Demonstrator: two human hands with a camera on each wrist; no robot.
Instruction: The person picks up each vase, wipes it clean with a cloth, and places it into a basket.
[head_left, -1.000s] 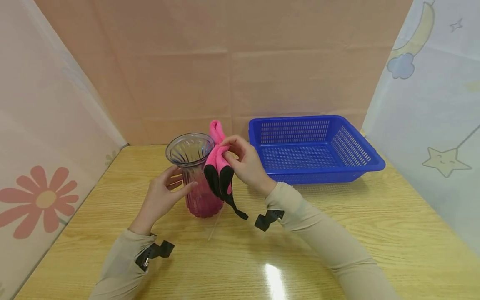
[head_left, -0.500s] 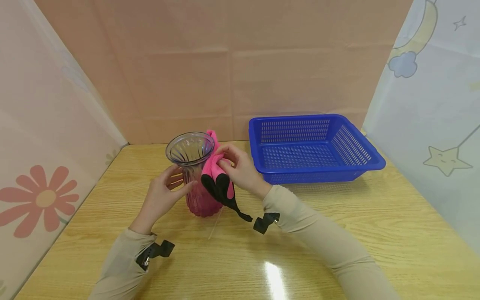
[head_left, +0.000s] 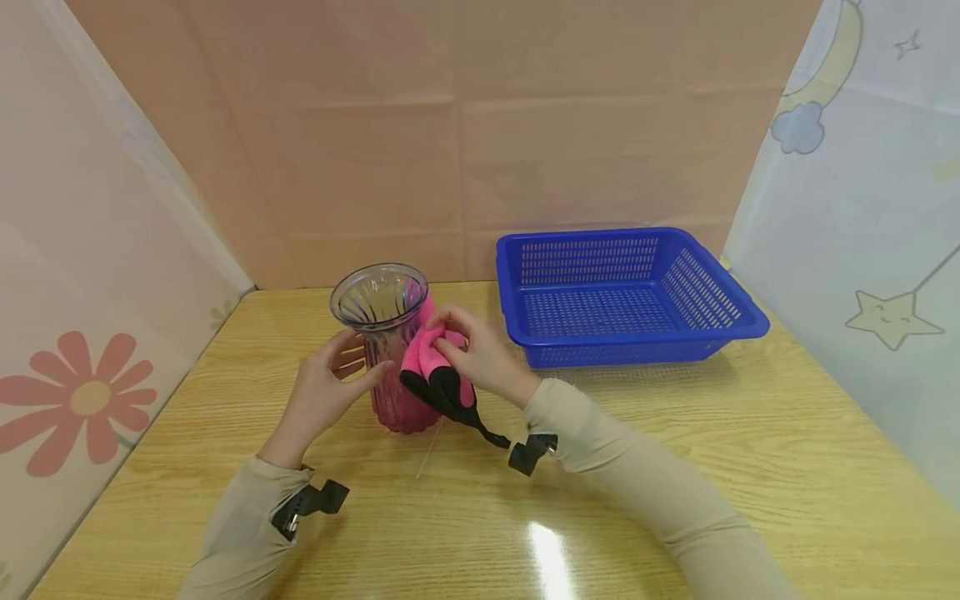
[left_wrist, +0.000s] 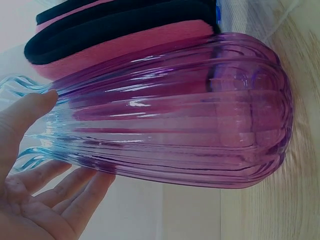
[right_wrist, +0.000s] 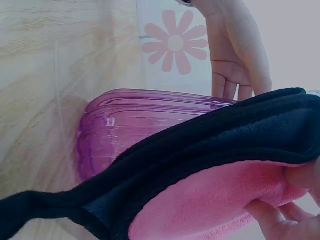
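A fluted glass vase [head_left: 392, 396], clear at its flared rim and pink lower down, stands upright on the wooden table. My left hand [head_left: 330, 385] holds it from the left just below the rim, thumb on the near side and fingers behind. My right hand [head_left: 480, 354] pinches a folded pink cloth with black edging [head_left: 427, 357] against the vase's right side. From its lower end a black strap [head_left: 492, 437] trails down to the right. In the right wrist view the pink fabric [right_wrist: 200, 200] bunches between thumb and fingers, and its black border overlaps the vase [right_wrist: 135, 115].
At the back right stands a blue slotted plastic basket [head_left: 630, 337] with nothing in it. A thin pale line [head_left: 427, 454] runs across the table in front of the vase. Printed cloth walls [head_left: 862, 250] enclose the table at left, back and right.
My right hand has slid the pink cloth down along the vase's right side, so its top now sits behind the rim. The left hand and the vase have stayed in place.
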